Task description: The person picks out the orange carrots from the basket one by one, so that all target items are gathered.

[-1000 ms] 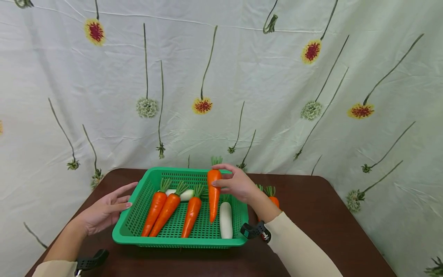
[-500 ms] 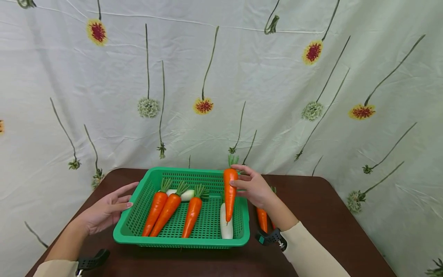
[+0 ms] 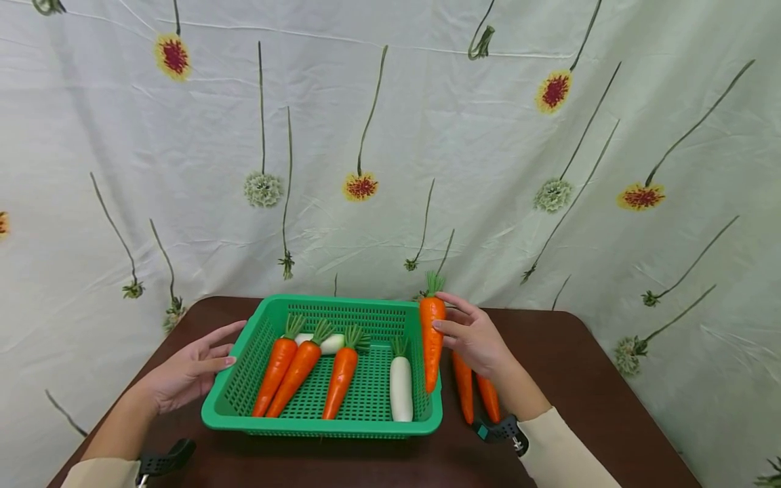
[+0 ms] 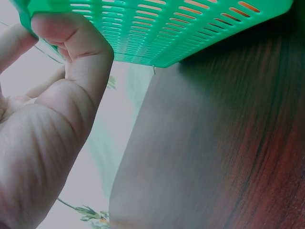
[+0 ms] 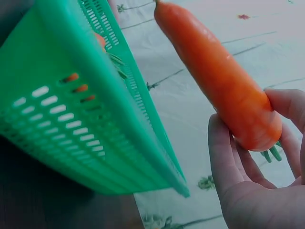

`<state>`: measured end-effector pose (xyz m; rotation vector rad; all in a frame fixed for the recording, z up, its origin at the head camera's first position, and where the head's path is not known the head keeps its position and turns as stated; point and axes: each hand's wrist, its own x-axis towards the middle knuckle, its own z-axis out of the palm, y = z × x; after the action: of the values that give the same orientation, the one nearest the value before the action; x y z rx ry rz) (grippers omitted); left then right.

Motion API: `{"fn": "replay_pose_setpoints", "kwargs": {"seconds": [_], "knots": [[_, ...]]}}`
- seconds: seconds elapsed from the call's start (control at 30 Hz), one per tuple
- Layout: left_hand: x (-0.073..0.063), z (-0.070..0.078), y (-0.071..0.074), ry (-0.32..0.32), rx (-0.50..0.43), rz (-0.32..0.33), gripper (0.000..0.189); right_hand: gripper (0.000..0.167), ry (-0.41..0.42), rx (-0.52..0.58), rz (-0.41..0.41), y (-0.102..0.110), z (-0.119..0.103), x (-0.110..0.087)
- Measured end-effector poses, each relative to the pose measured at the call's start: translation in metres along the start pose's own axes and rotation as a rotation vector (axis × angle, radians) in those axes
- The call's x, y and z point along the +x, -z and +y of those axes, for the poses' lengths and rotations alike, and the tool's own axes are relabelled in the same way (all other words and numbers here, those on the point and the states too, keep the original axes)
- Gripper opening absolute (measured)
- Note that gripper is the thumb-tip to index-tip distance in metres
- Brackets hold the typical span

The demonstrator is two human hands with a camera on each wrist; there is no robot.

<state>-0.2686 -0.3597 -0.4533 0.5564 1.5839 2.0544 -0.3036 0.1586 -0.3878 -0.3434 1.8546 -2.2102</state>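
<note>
Between its thumb and fingers my right hand holds a carrot, green tops up and tip down, at the right rim of the green basket. The right wrist view shows this carrot raised beside the basket wall, apart from it. My left hand is at the basket's left rim, its fingers fairly straight; in the left wrist view its thumb touches the rim. Inside the basket lie three carrots, a white radish and another white radish partly hidden behind the carrot tops.
Two more carrots lie on the dark brown table to the right of the basket, partly covered by my right hand and forearm. A flower-patterned cloth hangs behind the table.
My right hand has carried the carrot rightward from above the basket's inside to its right rim, uncovering the upright white radish. The left hand stays at the left rim.
</note>
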Motion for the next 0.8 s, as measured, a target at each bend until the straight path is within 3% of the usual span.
{"fn": "replay_pose_setpoints", "kwargs": {"seconds": [0.8], "knots": [[-0.002,0.0,-0.003,-0.021,-0.017,-0.007,0.069,0.06,0.012,-0.056,0.089,0.06,0.013,-0.027]]}}
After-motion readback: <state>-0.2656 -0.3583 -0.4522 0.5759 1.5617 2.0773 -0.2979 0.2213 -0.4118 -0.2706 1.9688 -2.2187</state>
